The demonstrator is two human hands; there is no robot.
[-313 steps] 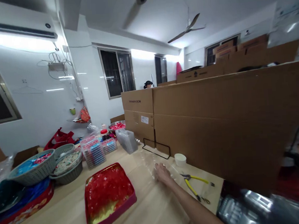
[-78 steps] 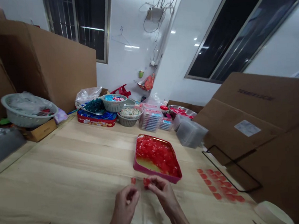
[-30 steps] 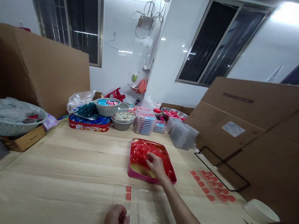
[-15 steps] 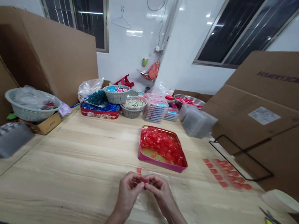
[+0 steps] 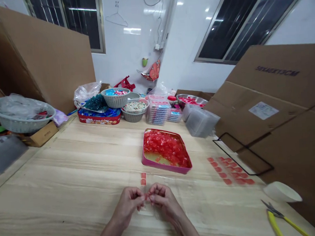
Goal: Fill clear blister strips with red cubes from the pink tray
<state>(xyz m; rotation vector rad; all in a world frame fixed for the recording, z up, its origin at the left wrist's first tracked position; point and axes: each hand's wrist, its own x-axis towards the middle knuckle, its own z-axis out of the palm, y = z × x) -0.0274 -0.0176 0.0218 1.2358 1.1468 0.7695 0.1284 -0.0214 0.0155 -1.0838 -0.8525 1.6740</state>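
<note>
My left hand [image 5: 129,203] and my right hand [image 5: 161,198] meet low in the middle of the view. Both pinch a small red translucent piece [image 5: 146,196] between thumbs and fingertips; its exact kind is too small to tell. Just beyond the fingers, red pieces [image 5: 143,178] lie in a short column on a clear plastic sheet [image 5: 177,193]. Past them stands a pink-rimmed tin tray [image 5: 164,167], heaped with loose red pieces [image 5: 165,146], its near left bottom bare.
Rows of red pieces [image 5: 229,170] lie at right by a black wire frame [image 5: 247,154]. Yellow-handled pliers [image 5: 275,214] and a white tape roll [image 5: 282,192] sit near the right edge. Baskets [image 5: 116,99], clear boxes [image 5: 157,112] and cardboard [image 5: 51,50] line the back.
The view has shifted, bringing the pliers more fully into sight. Two red pieces now show in the column beyond my fingers, where one showed before. Both hands still pinch together.
</note>
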